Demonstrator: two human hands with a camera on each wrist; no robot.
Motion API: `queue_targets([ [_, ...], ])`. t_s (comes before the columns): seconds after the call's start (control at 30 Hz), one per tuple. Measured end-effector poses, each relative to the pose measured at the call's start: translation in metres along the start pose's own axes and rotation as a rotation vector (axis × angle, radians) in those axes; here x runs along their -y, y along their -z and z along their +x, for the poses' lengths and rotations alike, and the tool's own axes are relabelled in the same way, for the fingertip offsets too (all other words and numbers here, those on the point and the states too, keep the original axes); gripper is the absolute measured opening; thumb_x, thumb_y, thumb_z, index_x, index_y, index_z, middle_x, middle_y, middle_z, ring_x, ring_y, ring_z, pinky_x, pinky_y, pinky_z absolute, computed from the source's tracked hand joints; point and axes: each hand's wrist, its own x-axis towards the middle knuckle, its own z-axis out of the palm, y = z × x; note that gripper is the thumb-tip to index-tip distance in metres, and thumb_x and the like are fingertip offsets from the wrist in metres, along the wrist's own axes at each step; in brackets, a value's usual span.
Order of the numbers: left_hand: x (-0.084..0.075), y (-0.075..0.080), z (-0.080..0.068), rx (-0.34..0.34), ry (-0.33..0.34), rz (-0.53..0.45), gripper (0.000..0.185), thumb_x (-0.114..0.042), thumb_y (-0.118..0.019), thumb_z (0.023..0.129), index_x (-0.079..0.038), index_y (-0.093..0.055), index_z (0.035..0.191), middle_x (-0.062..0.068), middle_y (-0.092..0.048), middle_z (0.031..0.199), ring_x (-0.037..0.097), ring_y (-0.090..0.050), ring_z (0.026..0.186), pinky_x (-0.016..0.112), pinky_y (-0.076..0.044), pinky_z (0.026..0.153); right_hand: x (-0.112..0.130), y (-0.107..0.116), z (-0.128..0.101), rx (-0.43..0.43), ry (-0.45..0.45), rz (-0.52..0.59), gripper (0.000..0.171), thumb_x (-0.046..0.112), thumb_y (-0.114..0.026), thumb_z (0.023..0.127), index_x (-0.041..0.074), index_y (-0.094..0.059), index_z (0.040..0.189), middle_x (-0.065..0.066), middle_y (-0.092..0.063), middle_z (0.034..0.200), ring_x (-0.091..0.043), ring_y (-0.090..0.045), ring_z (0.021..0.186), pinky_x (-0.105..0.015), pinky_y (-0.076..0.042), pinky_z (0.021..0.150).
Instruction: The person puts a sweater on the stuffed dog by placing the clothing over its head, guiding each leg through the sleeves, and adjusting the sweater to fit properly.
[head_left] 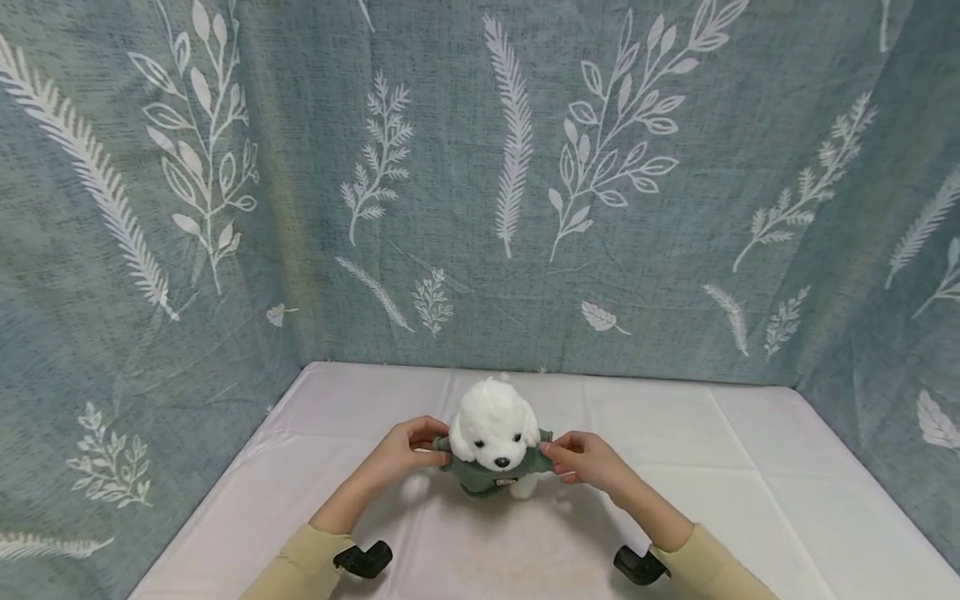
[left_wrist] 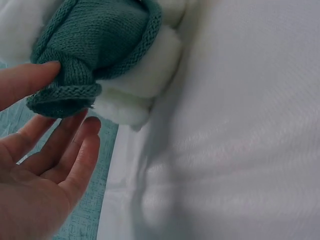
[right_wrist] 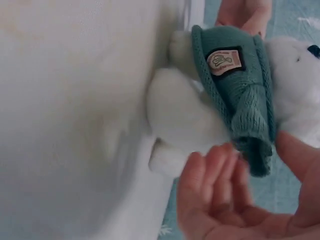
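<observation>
A white plush dog in a green knit sweater stands on the white table, facing me. My left hand pinches the sweater's sleeve on its side. In the left wrist view the thumb lies on the cuff with the fingers just under it. My right hand holds the opposite sleeve. In the right wrist view that sleeve hangs between the thumb and the blurred fingers. A small label shows on the sweater's hem.
A white cloth covers the table. A blue-green curtain with white leaf prints closes off the back and both sides. Black wrist-camera mounts sit on my forearms.
</observation>
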Motion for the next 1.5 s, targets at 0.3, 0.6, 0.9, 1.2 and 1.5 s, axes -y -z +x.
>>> queue_targets([
  [0.3, -0.008, -0.001, 0.002, -0.071, 0.036, -0.09, 0.025, -0.012, -0.069, 0.086, 0.004, -0.061, 0.105, 0.002, -0.064, 0.089, 0.012, -0.061, 0.078, 0.039, -0.051, 0.078, 0.004, 0.006, 0.008, -0.08, 0.2, 0.059, 0.026, 0.026, -0.064, 0.091, 0.002, -0.06, 0.1, -0.003, -0.064, 0.086, -0.014, -0.062, 0.08, -0.043, -0.054, 0.08],
  [0.6, -0.002, -0.005, 0.008, -0.245, 0.146, -0.107, 0.013, -0.006, -0.067, 0.086, 0.003, -0.062, 0.094, 0.001, -0.06, 0.078, 0.012, -0.059, 0.072, 0.038, -0.055, 0.074, -0.012, 0.002, 0.024, -0.173, 0.057, -0.038, 0.017, 0.019, -0.064, 0.091, 0.002, -0.064, 0.093, -0.005, -0.064, 0.079, -0.023, -0.063, 0.078, -0.036, -0.055, 0.07],
  [0.9, -0.012, -0.007, 0.006, -0.299, 0.183, 0.024, 0.023, -0.011, -0.067, 0.087, -0.001, -0.065, 0.108, 0.009, -0.066, 0.095, 0.016, -0.063, 0.082, 0.035, -0.053, 0.075, -0.006, 0.003, 0.021, -0.196, 0.08, -0.018, 0.019, 0.018, -0.061, 0.093, 0.001, -0.064, 0.101, -0.009, -0.066, 0.087, -0.019, -0.064, 0.082, -0.036, -0.055, 0.074],
  [1.2, -0.045, -0.006, -0.011, -0.333, -0.015, 0.081, 0.04, -0.029, -0.075, 0.082, -0.021, -0.063, 0.119, 0.004, -0.065, 0.111, 0.019, -0.061, 0.1, 0.034, -0.048, 0.086, -0.005, 0.012, 0.011, -0.231, 0.426, 0.032, 0.03, 0.032, -0.068, 0.088, 0.014, -0.063, 0.112, -0.006, -0.067, 0.108, -0.014, -0.063, 0.098, -0.024, -0.052, 0.082],
  [1.5, -0.054, -0.025, -0.01, -0.26, -0.025, 0.001, 0.052, -0.018, -0.081, 0.076, -0.015, -0.06, 0.123, 0.008, -0.063, 0.112, 0.02, -0.061, 0.096, 0.029, -0.051, 0.078, -0.004, -0.005, 0.011, -0.019, 0.586, 0.047, 0.049, 0.025, -0.073, 0.084, 0.02, -0.055, 0.129, -0.004, -0.062, 0.121, -0.012, -0.059, 0.111, -0.032, -0.05, 0.092],
])
